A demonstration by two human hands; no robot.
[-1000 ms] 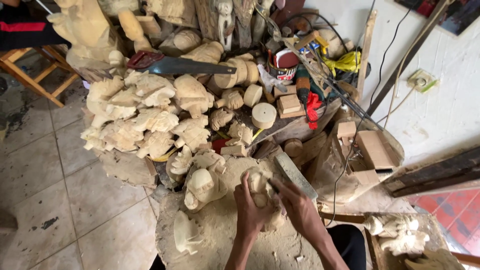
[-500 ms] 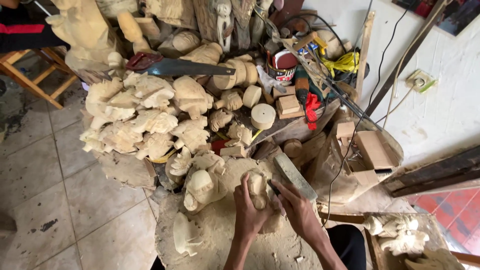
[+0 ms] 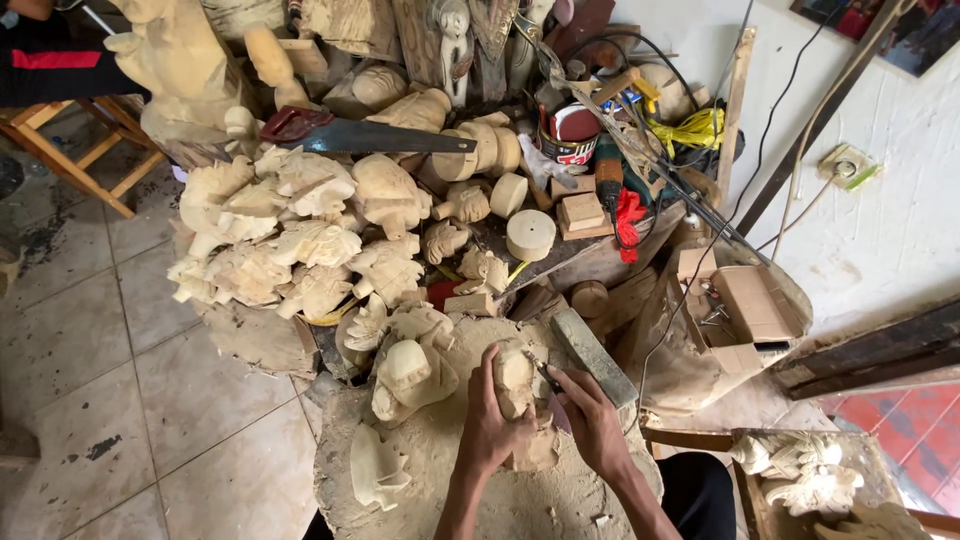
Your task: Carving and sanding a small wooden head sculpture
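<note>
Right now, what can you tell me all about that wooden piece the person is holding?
The wooden piece is pale, unpainted and rounded, a rough, unfinished carving. It stands upright on a sawdust-covered stump. The left hand wraps its side, and the right hand presses a thin carving tool against it. Finer details are too small to tell.

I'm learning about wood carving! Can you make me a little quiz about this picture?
1. True or false: the left hand grips a pale wooden carving.
2. What does the right hand hold? A) saw B) thin carving tool C) brush
3. Which long tool lies across the pile of carvings at the top?

Key: 1 true. 2 B, the carving tool. 3 the saw.
</note>
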